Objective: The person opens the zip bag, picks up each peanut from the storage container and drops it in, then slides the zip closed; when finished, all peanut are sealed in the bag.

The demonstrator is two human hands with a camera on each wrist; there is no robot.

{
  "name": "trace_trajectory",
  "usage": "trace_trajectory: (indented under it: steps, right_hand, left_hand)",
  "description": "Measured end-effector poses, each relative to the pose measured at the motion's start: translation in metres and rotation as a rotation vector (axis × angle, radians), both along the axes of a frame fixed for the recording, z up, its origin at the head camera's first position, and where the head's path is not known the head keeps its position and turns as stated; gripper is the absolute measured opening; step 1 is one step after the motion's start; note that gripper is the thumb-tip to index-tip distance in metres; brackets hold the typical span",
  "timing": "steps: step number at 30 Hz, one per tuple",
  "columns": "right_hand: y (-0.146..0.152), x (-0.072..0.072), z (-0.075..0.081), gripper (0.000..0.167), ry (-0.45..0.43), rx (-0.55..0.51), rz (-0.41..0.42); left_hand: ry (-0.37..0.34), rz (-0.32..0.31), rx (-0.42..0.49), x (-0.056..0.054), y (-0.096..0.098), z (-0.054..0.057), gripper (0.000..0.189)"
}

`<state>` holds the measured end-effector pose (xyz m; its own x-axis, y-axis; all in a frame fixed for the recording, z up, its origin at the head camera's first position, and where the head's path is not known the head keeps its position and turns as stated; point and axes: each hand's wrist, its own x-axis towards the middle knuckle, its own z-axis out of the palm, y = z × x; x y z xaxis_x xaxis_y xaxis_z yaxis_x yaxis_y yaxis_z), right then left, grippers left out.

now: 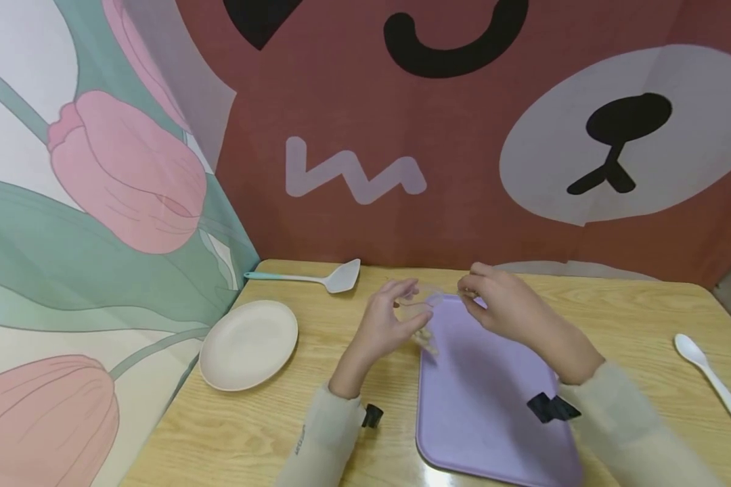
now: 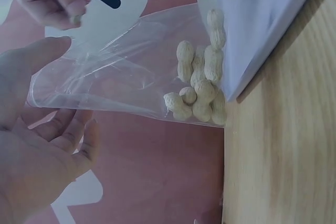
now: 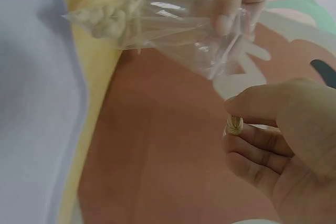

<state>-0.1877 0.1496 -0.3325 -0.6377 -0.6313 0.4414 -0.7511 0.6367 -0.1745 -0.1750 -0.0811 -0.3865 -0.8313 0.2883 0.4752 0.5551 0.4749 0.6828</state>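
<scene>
My left hand [image 1: 385,319] grips a clear plastic bag [image 2: 123,66] near its mouth, thumb on one side and fingers on the other. Several unshelled peanuts [image 2: 203,90] lie gathered in the bottom of the bag, which hangs by the left edge of a purple tray [image 1: 481,406]. Over the tray's far end, my right hand [image 1: 512,308] pinches a single peanut [image 3: 234,126] between thumb and fingers. That peanut is outside the bag, a short way from its mouth, and mostly covered by the fingertips.
A cream plate [image 1: 250,345] stands on the wooden table at the left. Behind it lies a spatula [image 1: 342,276] with a teal handle end. A white spoon [image 1: 709,375] rests at the far right. Printed cloth [image 1: 365,230] hangs along the table's back edge.
</scene>
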Motion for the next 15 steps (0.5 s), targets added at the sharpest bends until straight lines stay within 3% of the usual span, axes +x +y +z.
trace_trajectory:
  steps: [8, 15]
  right_hand:
    - [-0.015, 0.004, 0.022, 0.016, -0.003, 0.006, 0.029]
    - [-0.026, 0.002, 0.018, 0.016, 0.010, 0.014, 0.071]
  left_hand:
    - [-0.018, -0.023, -0.008, 0.001, 0.003, 0.003, 0.055]
    - [-0.005, -0.037, -0.010, 0.000, 0.008, 0.001, 0.053]
